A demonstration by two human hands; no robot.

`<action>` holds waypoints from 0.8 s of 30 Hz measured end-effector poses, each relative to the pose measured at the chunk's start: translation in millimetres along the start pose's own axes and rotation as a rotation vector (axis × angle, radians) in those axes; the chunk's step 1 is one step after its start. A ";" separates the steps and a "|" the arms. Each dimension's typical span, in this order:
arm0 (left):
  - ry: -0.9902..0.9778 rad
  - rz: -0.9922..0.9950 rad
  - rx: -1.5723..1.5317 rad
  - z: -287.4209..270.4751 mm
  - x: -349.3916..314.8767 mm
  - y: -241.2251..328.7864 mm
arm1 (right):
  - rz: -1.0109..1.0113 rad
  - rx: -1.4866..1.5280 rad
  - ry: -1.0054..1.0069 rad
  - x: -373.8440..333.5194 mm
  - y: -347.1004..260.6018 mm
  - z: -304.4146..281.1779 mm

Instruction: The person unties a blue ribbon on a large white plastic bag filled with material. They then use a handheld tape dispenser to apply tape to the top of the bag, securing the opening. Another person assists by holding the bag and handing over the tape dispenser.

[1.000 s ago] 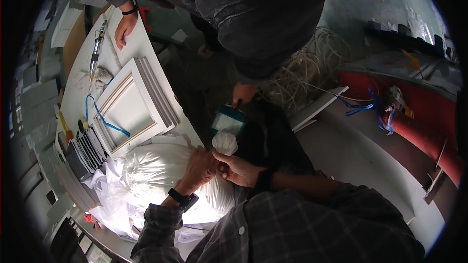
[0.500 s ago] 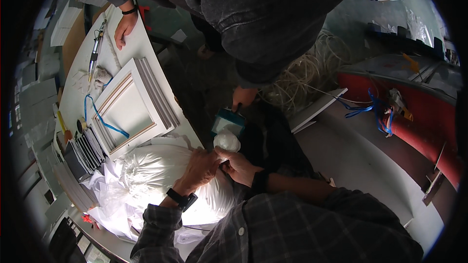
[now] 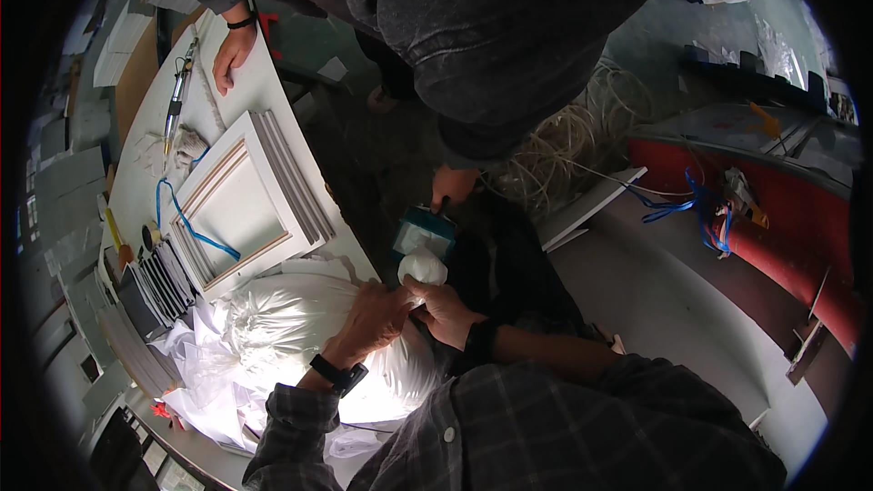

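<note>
My left hand [image 3: 375,320] and my right hand [image 3: 444,311] are closed side by side around the narrow lower part of a rounded white bundle [image 3: 423,269], which looks like the gathered end of a bag. Whether it joins the large stuffed white sack [image 3: 300,309] beside my left wrist is hidden by my hands. Just beyond the bundle, a co-worker's hand [image 3: 453,185] holds a teal dustpan-like tool [image 3: 425,232] by its dark handle. The tool's pale face meets or overlaps the bundle; I cannot tell if they touch.
A stack of white frames [image 3: 250,205] lies on the white table [image 3: 273,82], with a blue strap [image 3: 195,223] over it. The co-worker's other hand [image 3: 235,59] rests near a screwdriver-like tool [image 3: 179,91]. Tangled pale strapping [image 3: 582,136] and a red beam [image 3: 773,259] are to the right.
The bundle and the teal tool have shifted very slightly. Both my hands keep their hold, and the co-worker's hands stay nearly in place.
</note>
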State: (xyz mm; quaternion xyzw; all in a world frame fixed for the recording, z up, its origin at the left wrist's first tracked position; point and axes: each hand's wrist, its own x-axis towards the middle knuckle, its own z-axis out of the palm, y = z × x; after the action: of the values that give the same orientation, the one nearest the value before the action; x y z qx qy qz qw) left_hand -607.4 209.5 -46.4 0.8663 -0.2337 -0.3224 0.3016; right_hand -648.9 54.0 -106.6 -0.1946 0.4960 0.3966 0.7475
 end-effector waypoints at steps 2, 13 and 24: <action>-0.004 0.004 0.010 -0.1 0.0 0.3 | 0.004 0.001 0.006 0.6 0.3 0.2; 0.022 0.034 -0.007 2.4 -5.6 -3.2 | 0.030 0.044 -0.024 4.5 4.6 -2.3; -0.012 0.083 -0.055 -3.1 -4.0 -4.2 | 0.063 0.027 -0.076 -1.8 -4.6 1.9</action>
State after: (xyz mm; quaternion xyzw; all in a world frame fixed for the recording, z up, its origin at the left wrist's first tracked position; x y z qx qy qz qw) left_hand -607.1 216.1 -45.6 0.8453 -0.2623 -0.3210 0.3370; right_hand -644.5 51.8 -104.7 -0.1533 0.4786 0.4203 0.7554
